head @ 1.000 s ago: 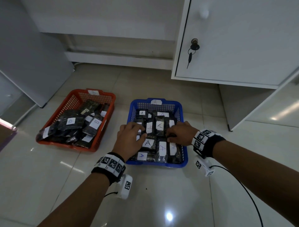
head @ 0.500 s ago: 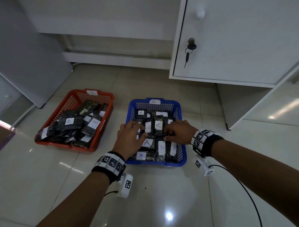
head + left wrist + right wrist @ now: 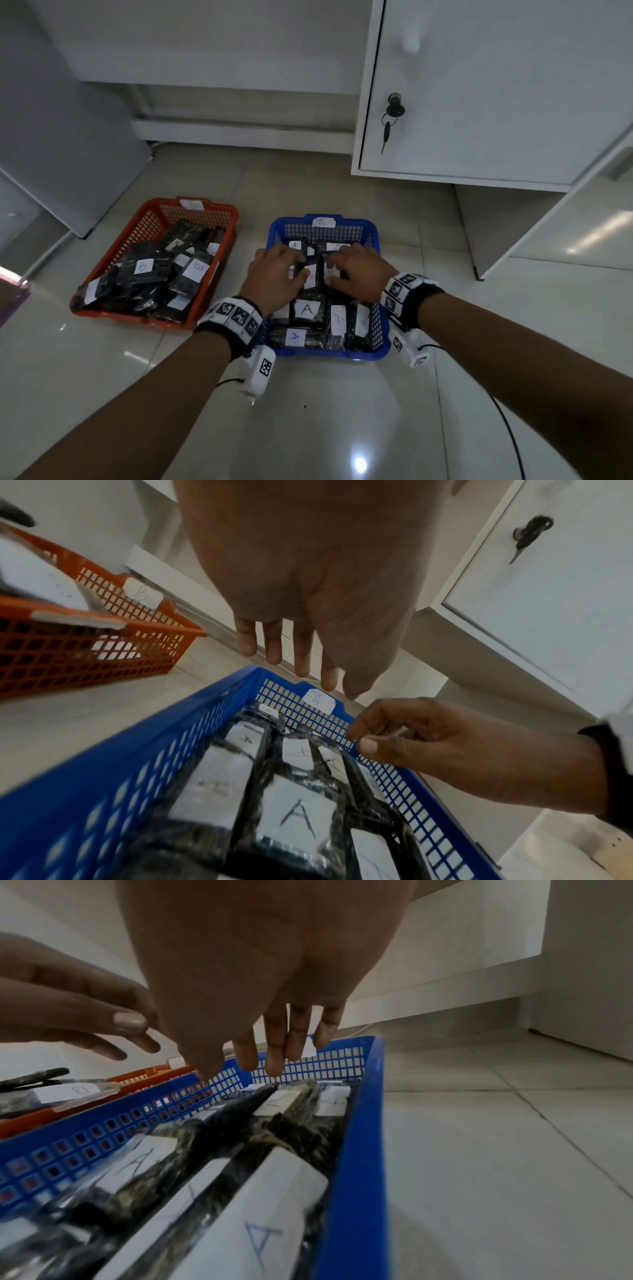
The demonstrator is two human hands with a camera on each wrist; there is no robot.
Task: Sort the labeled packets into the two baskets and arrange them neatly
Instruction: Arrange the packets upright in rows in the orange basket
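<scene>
"A" on blue basket (image 3: pixel 371 236) packets (image 3: pixel 306 310), "B" orange basket (image 3: pixel 103 642)

Blue basket (image 3: pixel 378 236) is packed with A-labelled packets (image 3: pixel 306 310); left hand (image 3: pixel 274 278) and right hand (image 3: pixel 356 272) hover over its far half. Orange basket (image 3: pixel 156 219) at 9 o'clock; bare floor (image 3: pixel 239 274) between them. Cabinet (image 3: pixel 496 96) overhangs at 1 o'clock.

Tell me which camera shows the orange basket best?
The head view: the whole orange basket shows, full of dark packets labelled B. The left wrist view catches only one end of it with its B tag; the right wrist view shows just a sliver behind the blue basket.
</scene>
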